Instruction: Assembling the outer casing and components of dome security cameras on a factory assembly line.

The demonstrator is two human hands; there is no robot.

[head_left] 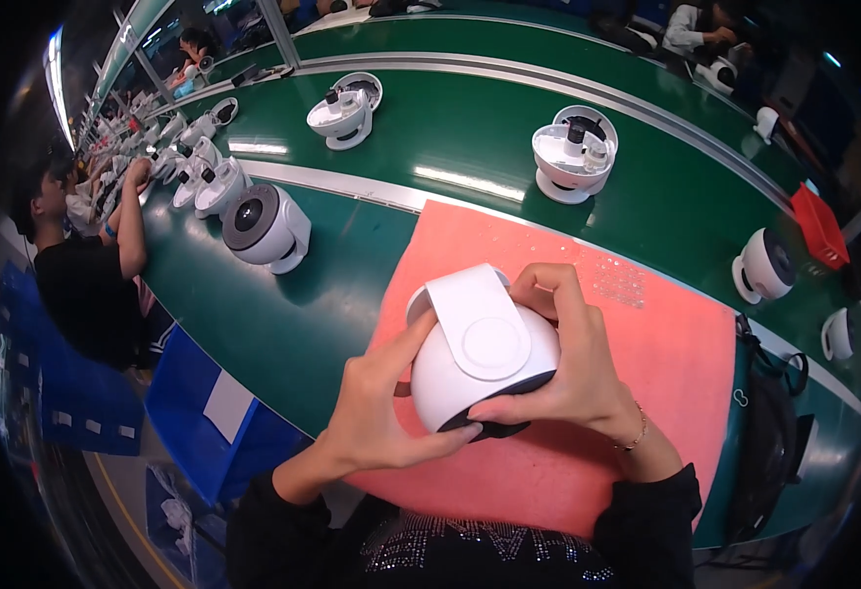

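Note:
Between my two hands is a round white device housing (430, 378) with a dark face turned down toward me and a white curved bracket (480, 309) across its top, ending in a round disc. My left hand (376, 402) grips its left side, thumb along the lower dark rim. On the right side, my right hand (578, 363) wraps around it, thumb pressed on the dark rim and fingers bent over the back. The housing is held tilted over a pink mat (676, 373). Its underside is mostly hidden.
A finished-looking white device with a dark speaker-like face (266, 226) stands left of the mat. Open white units (575, 157) stand on the green belt (430, 128). A red bin (818, 226) and a black bag (769, 442) lie right. A co-worker (87, 265) sits left, near a blue bin (205, 412).

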